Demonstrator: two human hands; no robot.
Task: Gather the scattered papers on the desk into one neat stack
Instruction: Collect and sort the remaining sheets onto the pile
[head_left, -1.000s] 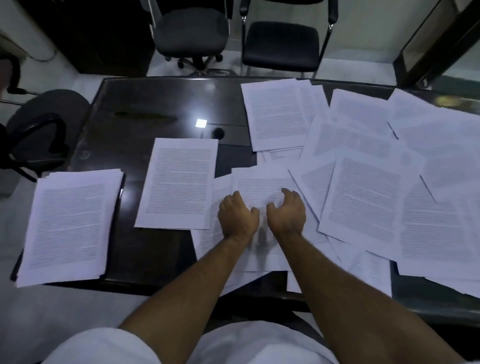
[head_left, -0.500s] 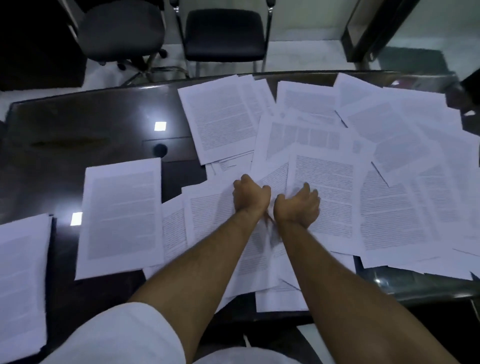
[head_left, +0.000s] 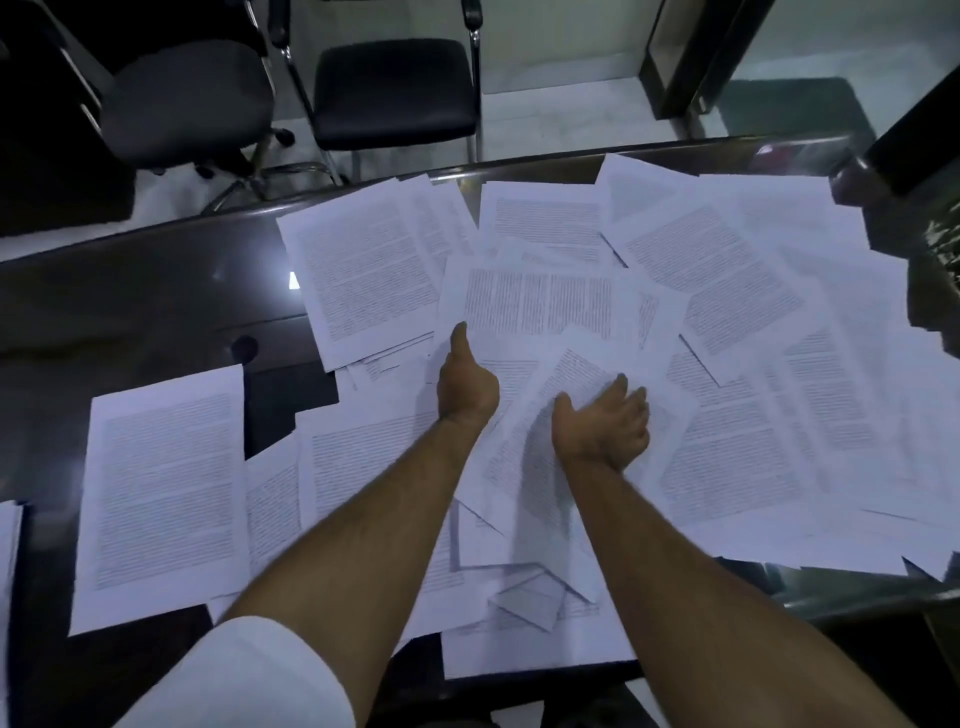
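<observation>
Printed white papers (head_left: 727, 291) lie scattered and overlapping across the right half of the dark glossy desk (head_left: 130, 322). My left hand (head_left: 466, 387) is at the lower left corner of a sheet with columns (head_left: 540, 306), thumb on top and fingers hidden beneath it. Just to its right, my right hand (head_left: 605, 423) curls its fingers on a tilted, blurred sheet (head_left: 524, 467). One sheet (head_left: 161, 499) lies apart on the left. At the far left edge, a sliver of a paper stack (head_left: 6, 582) shows.
Two black chairs (head_left: 192, 98) (head_left: 395, 88) stand beyond the desk's far edge. Several papers overhang the near edge (head_left: 519, 660). A round cable hole (head_left: 244, 347) sits in the bare left part of the desk. A dark post (head_left: 904, 140) rises at the right corner.
The view has swung right, so the left stack has almost left the frame. Both hands have moved forward and spread apart; the left thumb now sticks out and the sheet under the right hand blurs.
</observation>
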